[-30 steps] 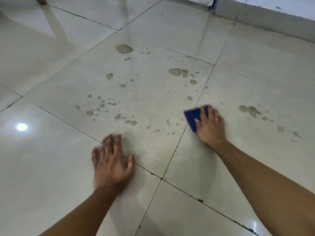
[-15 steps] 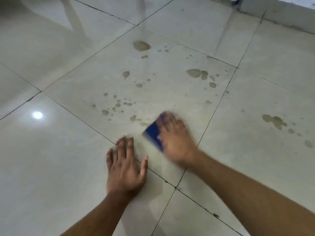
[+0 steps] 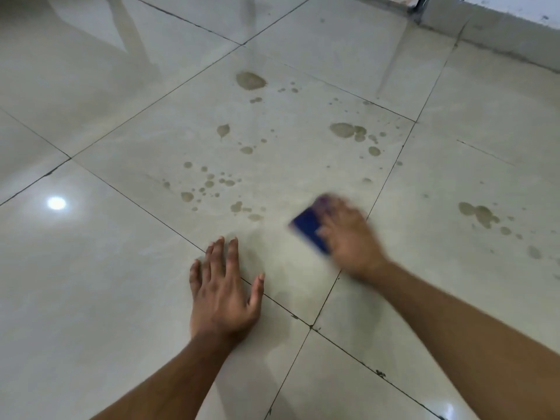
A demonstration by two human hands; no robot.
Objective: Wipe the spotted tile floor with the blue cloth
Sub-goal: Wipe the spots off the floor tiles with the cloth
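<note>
Blue cloth [image 3: 309, 228] lies flat on the pale tile floor [image 3: 91, 283], folded into a small pad, its dark near edge angled toward the lower right. It sits on the big middle tile, just left of the grout line [image 3: 388, 174] that runs up toward the wall. The right hand [image 3: 348, 237] lies on top of the cloth's right half, palm down, pressing it to the floor; the hand is smeared by motion blur, so whether the fingers are straight or curled over the cloth cannot be told. Its forearm stretches in from the lower right corner, crossing the grout line.

The left hand [image 3: 222, 286] is planted flat on the floor to the left of the cloth and apart from it, fingers straight and slightly spread, thumb held out to the right, holding nothing. It straddles a diagonal grout joint, with its forearm coming up from the bottom edge.

Brownish spots [image 3: 209, 184] are scattered over the middle tile beyond both hands, with a larger blotch [image 3: 251, 80] farther away and another cluster [image 3: 348, 130] near the right grout line. More spots [image 3: 478, 213] mark the tile right of the cloth. The patch of tile between the hands looks dull and streaked. A round light glare [image 3: 56, 203] shines on the left tile, and a low wall base [image 3: 500, 34] runs along the top right.
</note>
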